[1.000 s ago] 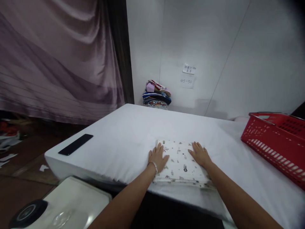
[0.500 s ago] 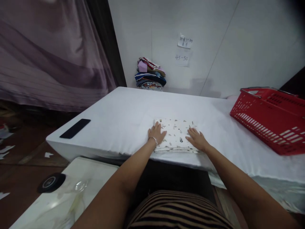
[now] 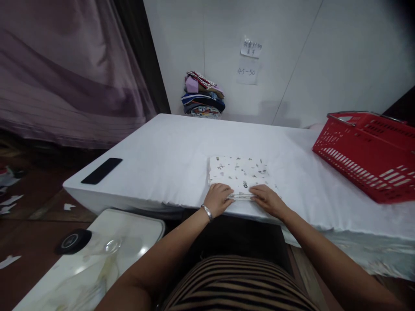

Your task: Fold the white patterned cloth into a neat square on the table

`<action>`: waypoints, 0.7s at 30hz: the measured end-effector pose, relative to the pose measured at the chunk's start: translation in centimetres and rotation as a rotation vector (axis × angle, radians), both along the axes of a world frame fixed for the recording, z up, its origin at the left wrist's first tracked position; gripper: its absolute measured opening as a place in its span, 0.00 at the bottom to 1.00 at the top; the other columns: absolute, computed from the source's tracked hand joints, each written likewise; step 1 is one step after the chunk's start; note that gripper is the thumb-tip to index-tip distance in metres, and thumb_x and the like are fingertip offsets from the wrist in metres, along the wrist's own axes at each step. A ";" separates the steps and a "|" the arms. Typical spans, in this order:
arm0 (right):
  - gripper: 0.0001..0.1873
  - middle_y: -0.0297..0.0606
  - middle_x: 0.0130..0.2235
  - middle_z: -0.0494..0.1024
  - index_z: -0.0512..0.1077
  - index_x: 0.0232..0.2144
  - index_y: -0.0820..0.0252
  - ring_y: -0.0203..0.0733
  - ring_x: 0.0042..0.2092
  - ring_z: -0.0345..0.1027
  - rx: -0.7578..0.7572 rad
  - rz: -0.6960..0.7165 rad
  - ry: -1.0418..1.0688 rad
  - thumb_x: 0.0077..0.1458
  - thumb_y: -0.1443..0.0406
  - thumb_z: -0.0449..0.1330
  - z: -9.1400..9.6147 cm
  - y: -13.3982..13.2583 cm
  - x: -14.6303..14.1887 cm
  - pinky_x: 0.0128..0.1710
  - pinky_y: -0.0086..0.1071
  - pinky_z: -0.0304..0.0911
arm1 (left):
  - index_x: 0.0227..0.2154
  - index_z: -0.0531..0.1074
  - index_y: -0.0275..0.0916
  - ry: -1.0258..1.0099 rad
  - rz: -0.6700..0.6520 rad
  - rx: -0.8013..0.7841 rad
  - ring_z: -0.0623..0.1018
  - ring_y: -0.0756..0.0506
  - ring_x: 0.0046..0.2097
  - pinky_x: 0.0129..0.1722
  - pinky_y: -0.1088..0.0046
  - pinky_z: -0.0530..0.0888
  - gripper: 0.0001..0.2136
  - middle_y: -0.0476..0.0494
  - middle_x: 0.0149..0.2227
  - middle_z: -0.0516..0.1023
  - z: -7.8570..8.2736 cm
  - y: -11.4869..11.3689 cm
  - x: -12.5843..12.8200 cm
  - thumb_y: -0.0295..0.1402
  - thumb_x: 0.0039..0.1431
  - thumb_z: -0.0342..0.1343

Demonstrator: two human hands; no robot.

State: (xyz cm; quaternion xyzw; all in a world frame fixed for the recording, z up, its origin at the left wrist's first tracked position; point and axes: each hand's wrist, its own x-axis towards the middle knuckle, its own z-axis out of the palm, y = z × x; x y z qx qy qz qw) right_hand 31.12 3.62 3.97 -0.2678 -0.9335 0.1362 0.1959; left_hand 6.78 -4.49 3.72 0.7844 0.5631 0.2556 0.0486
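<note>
Slid back off the cloth (image 3: 238, 172) top, left hand (image 3: 218, 199) and right hand (image 3: 266, 200) now pinch its near edge, fingers curled together; cloth lies flat beyond them, at the front edge of the table (image 3: 168, 147).

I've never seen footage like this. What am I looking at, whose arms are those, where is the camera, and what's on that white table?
There is no machine here. The two bare arms belong to a person, and the one camera sits on that person's head, looking forward and down, so you see roughly what they see. The striped clothing at the bottom is their own. The left hand and the right hand both curl their fingers around the near edge of a folded cloth, white with small prints, lying flat on the white table. A black phone lies near the table's left corner and a red basket stands on the right. A stack of folded clothes sits at the far end by the wall, with paper notes above.
</note>
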 end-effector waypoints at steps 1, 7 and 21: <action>0.18 0.44 0.48 0.72 0.69 0.48 0.56 0.46 0.50 0.63 0.012 -0.013 -0.011 0.59 0.59 0.49 -0.1 0.0 -0.1 0.49 0.44 0.61 | 0.43 0.72 0.43 0.011 -0.007 -0.012 0.69 0.44 0.45 0.47 0.64 0.63 0.12 0.45 0.43 0.74 -0.1 0.1 0.1 0.39 0.56 0.54; 0.18 0.45 0.48 0.71 0.69 0.49 0.57 0.47 0.49 0.63 0.025 0.015 -0.068 0.58 0.61 0.50 -0.1 0.6 -0.2 0.48 0.44 0.62 | 0.43 0.71 0.42 0.077 -0.019 -0.070 0.68 0.44 0.45 0.44 0.65 0.63 0.11 0.44 0.42 0.73 0.2 0.6 0.0 0.37 0.58 0.52; 0.18 0.44 0.45 0.73 0.70 0.47 0.57 0.46 0.47 0.64 0.035 -0.012 -0.086 0.60 0.61 0.47 -0.3 0.8 -0.3 0.45 0.42 0.64 | 0.40 0.71 0.41 0.143 0.022 -0.066 0.68 0.45 0.42 0.42 0.66 0.63 0.10 0.44 0.39 0.72 0.3 0.7 0.6 0.36 0.61 0.47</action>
